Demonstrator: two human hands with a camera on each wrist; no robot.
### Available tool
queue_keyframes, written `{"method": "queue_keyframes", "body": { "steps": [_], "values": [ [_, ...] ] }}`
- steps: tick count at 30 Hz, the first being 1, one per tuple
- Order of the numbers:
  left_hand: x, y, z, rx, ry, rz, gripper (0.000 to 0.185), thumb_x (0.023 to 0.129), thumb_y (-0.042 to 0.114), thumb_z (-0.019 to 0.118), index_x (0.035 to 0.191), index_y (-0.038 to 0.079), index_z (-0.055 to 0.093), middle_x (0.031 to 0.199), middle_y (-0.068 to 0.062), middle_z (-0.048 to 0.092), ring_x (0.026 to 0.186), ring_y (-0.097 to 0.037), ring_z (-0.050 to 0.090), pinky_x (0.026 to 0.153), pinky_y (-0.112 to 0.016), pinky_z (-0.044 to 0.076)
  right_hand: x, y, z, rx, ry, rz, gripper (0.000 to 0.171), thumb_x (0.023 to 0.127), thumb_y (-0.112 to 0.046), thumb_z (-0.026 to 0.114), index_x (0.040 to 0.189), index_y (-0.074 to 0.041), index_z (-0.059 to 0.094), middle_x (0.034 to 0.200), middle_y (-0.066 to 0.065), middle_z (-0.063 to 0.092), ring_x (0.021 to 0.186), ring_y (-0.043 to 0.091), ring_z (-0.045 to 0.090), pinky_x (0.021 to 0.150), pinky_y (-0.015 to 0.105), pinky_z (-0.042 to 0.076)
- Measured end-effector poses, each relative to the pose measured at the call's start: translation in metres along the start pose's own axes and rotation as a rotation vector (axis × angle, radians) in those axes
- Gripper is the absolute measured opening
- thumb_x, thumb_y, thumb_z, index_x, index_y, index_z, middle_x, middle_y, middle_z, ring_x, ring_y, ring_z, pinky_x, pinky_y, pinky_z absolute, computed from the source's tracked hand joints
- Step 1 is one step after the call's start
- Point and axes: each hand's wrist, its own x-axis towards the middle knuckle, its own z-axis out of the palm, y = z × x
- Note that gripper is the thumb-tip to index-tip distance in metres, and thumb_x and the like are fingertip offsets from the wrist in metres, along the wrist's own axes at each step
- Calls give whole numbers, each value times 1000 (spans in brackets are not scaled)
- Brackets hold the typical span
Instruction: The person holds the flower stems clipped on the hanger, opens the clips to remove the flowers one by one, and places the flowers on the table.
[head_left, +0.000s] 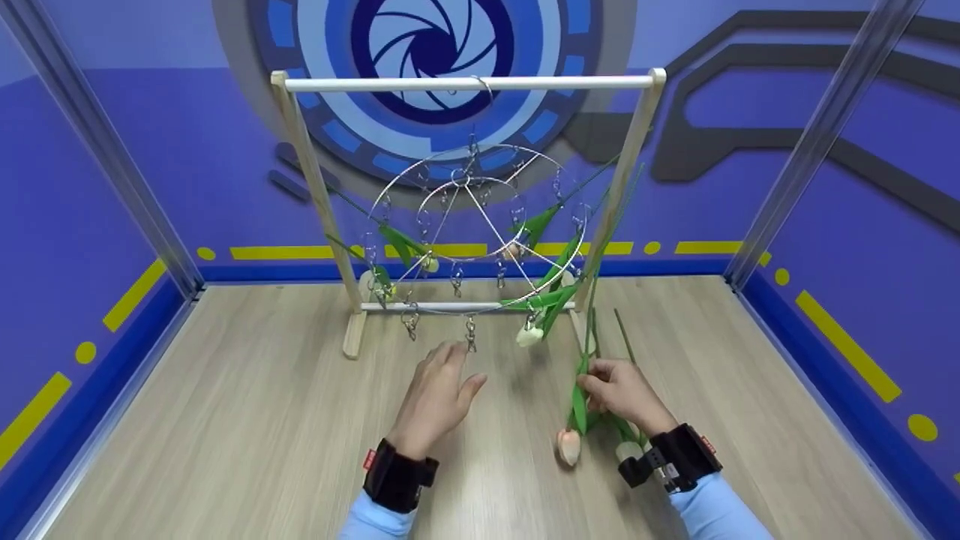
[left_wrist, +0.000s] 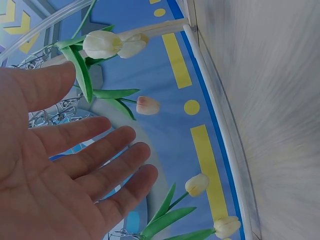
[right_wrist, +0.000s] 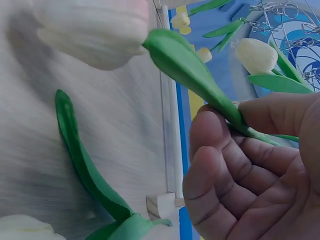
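Note:
My right hand [head_left: 624, 390] pinches a pink tulip [head_left: 568, 447] by its green stem and leaf, bloom pointing down toward me. In the right wrist view, the thumb and fingers close on the leaf [right_wrist: 187, 75] near the stem. With fingers extended, my left hand [head_left: 441, 394] holds nothing, just in front of a hanging clip [head_left: 470, 337]; the left wrist view shows its bare palm [left_wrist: 55, 185]. That clip belongs to a round two-ring wire hanger [head_left: 491, 217]. Several tulips hang blooms down on it, including a white tulip [head_left: 529, 334] at front right.
A wooden stand [head_left: 334, 217] carries the hanger from its white top bar [head_left: 375, 84]. Another white tulip [head_left: 628, 451] lies on the wood-grain table [head_left: 247, 420], partly hidden by the right wrist strap [head_left: 679, 459]. Blue printed walls [head_left: 795, 195] enclose the back and sides.

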Motion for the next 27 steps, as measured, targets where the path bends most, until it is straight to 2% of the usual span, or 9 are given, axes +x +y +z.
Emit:
{"method": "queue_keyframes", "body": {
  "steps": [7, 13, 22, 27],
  "values": [
    [2, -1, 1, 24, 25, 25, 46, 99, 19, 71, 131, -12, 59, 120, -25, 64, 112, -40, 63, 97, -53, 51, 0, 1, 2, 2, -84, 71, 15, 98, -6, 61, 85, 1, 66, 59, -1, 58, 54, 13, 58, 51, 27, 48],
    [1, -2, 1, 44, 33, 43, 43, 98, 19, 71, 127, -11, 63, 118, -20, 63, 111, -37, 62, 97, -54, 49, -1, 2, 6, -31, -104, 111, 16, 95, -4, 64, 80, -1, 65, 60, -1, 58, 53, 12, 58, 51, 27, 51],
    [1, -3, 1, 8, 11, 10, 49, 99, 21, 70, 134, -10, 60, 127, -21, 62, 119, -39, 59, 104, -56, 45, -1, 1, 10, -129, -117, 141, 12, 93, -4, 66, 82, -1, 69, 57, 2, 60, 47, 12, 57, 47, 25, 48],
    [0, -3, 1, 0, 4, -5, 49, 99, 23, 70, 134, -10, 60, 127, -21, 61, 118, -39, 60, 103, -56, 45, 2, 1, 15, -168, -121, 178, 13, 92, -4, 68, 79, -2, 69, 57, 3, 60, 46, 11, 57, 46, 24, 48]
  ]
}}
